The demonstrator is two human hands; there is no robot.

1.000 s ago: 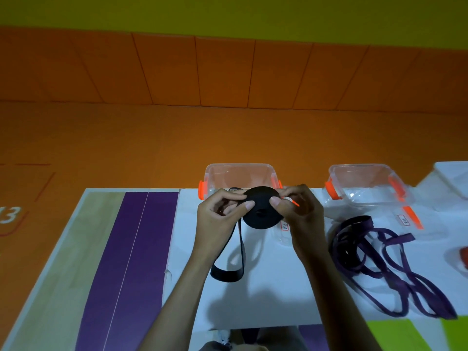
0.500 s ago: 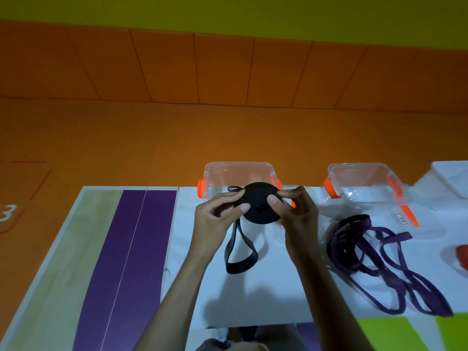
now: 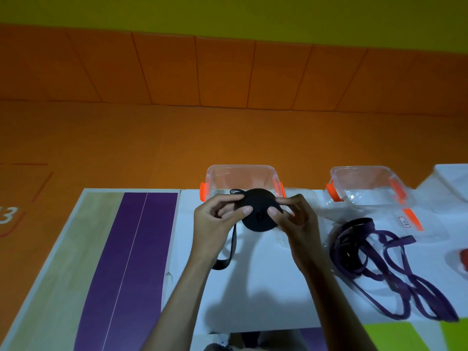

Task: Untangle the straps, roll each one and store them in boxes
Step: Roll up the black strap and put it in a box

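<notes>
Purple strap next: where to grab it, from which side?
Pinch the flat band at the top left of the purple strap, coming from above with the right hand. It lies flat on the white table, clear of the crossed loops to its right, so a top-down pinch probably lifts it without tightening the tangle.

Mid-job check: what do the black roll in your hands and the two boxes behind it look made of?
Black roll: probably woven fabric webbing, matte; its tail hangs limp. Left box and right box: likely clear rigid plastic, glossy; the orange floor shows through their walls. Their latches: opaque orange plastic, apparently.
</notes>
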